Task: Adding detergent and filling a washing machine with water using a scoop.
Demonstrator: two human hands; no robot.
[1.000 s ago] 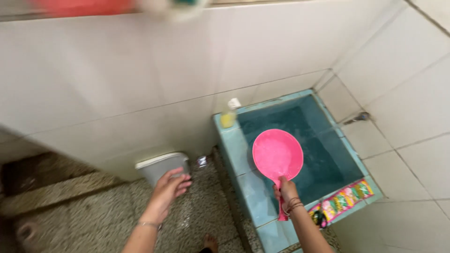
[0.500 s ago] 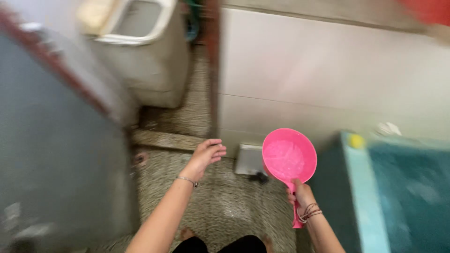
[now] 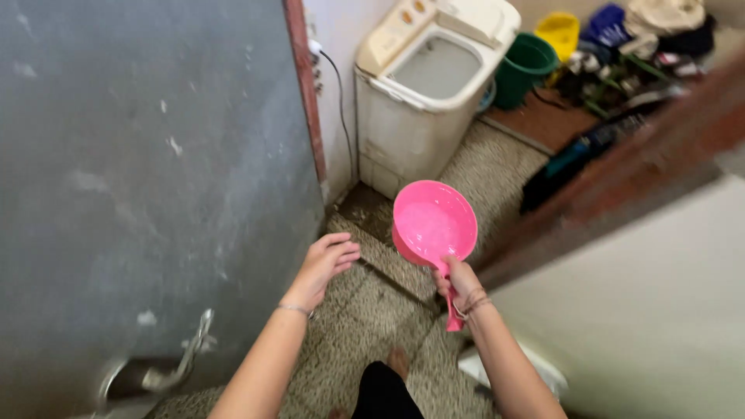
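Note:
My right hand (image 3: 459,284) grips the handle of a pink plastic water dipper (image 3: 434,223), whose round bowl is held level in front of me and looks to hold water. My left hand (image 3: 323,264) hangs free just left of the dipper, fingers loosely apart, holding nothing. It hovers over the speckled floor (image 3: 365,310), close to a grey door (image 3: 147,178) on my left. Thin bands circle both wrists.
A white top-loading washing machine (image 3: 425,85) stands ahead beyond the doorway, a cable running down the wall beside it. A green bucket (image 3: 524,68), a yellow container and a pile of clutter lie at the top right. A white tiled wall (image 3: 644,302) fills the right. The door carries a metal handle (image 3: 182,361).
The view has swung left, from the blue water basin to the doorway and washing machine. My right hand carried the pink dipper along; my left hand stayed empty in front.

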